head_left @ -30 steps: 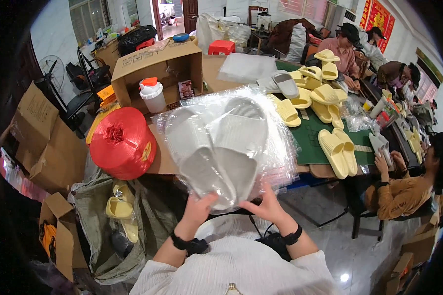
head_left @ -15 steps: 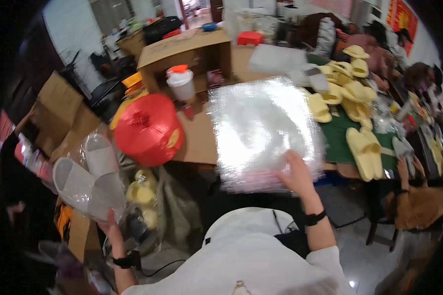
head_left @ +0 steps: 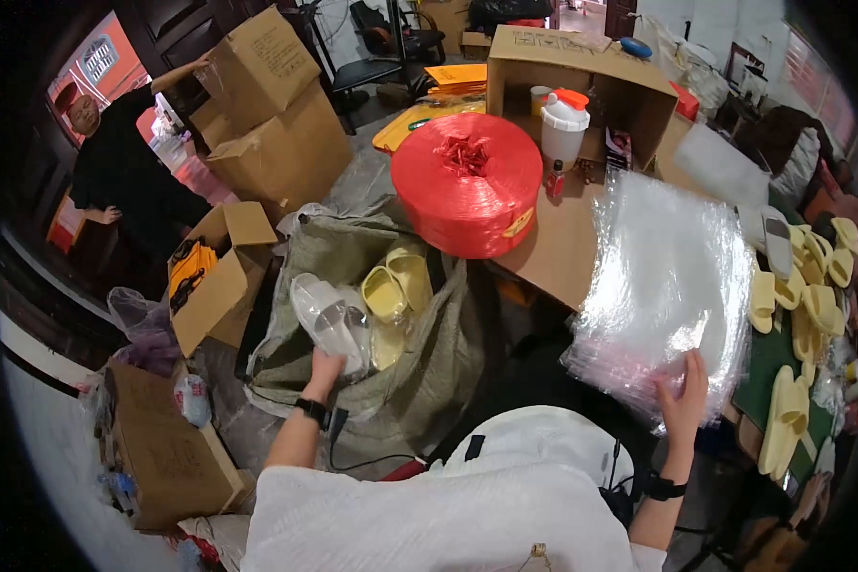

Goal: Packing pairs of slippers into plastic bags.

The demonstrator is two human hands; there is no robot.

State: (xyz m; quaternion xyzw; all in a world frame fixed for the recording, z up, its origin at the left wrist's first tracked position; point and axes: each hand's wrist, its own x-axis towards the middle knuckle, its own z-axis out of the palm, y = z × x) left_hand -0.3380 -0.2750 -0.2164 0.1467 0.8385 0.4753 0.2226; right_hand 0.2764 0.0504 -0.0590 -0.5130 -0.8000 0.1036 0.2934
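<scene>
My left hand (head_left: 327,372) reaches into a large grey-green woven sack (head_left: 453,329) and grips the near end of a pair of white slippers (head_left: 334,319) in a clear plastic bag. Beside that pair in the sack lie pale yellow slippers (head_left: 388,294), also bagged. My right hand (head_left: 684,389) rests with fingers apart on the near edge of a stack of clear plastic bags (head_left: 677,257) on the table. Glare covers much of the stack.
Left of the stack sits a big red roll of plastic twine (head_left: 462,191). A white tub with an orange lid (head_left: 564,129) stands by an open carton (head_left: 582,52). Yellow slippers (head_left: 786,419) line the right. A person (head_left: 129,162) stands beside stacked cartons (head_left: 276,143) at left.
My view has turned left. My left hand has brought the bagged white slippers from beyond the sack's left side down into it. My right hand remains on the plastic bags.
</scene>
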